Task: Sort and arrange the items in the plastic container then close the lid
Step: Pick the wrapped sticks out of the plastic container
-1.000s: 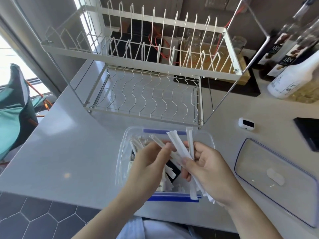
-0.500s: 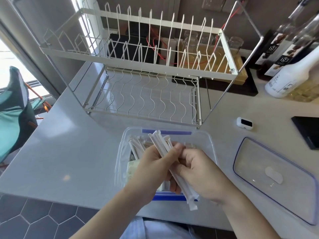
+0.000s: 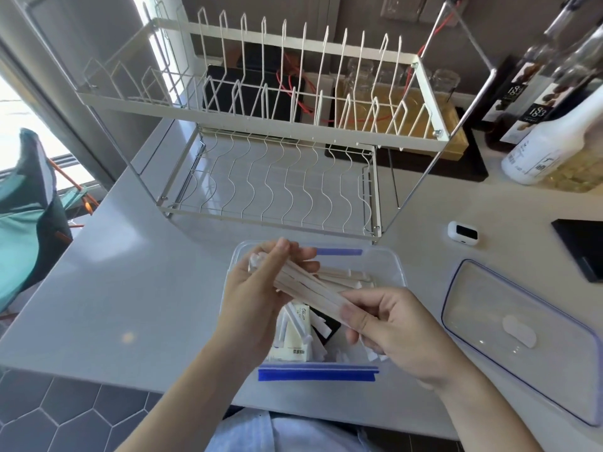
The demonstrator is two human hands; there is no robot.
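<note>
A clear plastic container (image 3: 396, 267) with blue clips sits at the counter's front edge. Inside lie white sachets, a cream packet (image 3: 293, 340), a black packet and more paper-wrapped sticks. Above it I hold a bundle of long paper-wrapped sticks (image 3: 313, 287), tilted from upper left to lower right. My left hand (image 3: 257, 298) grips the bundle's far end with curled fingers. My right hand (image 3: 394, 331) pinches its near end between thumb and fingers. The clear lid (image 3: 515, 331) lies flat on the counter to the right, apart from the container.
A white two-tier wire dish rack (image 3: 280, 151) stands just behind the container. A small white device (image 3: 462, 233) and a black pad (image 3: 584, 249) lie at the right. Bottles (image 3: 551, 138) stand at the back right. The counter edge runs along the left and front.
The loose, fanned sticks have been gathered into one tight bundle and turned from upright to a slant. My hands moved apart to its two ends.
</note>
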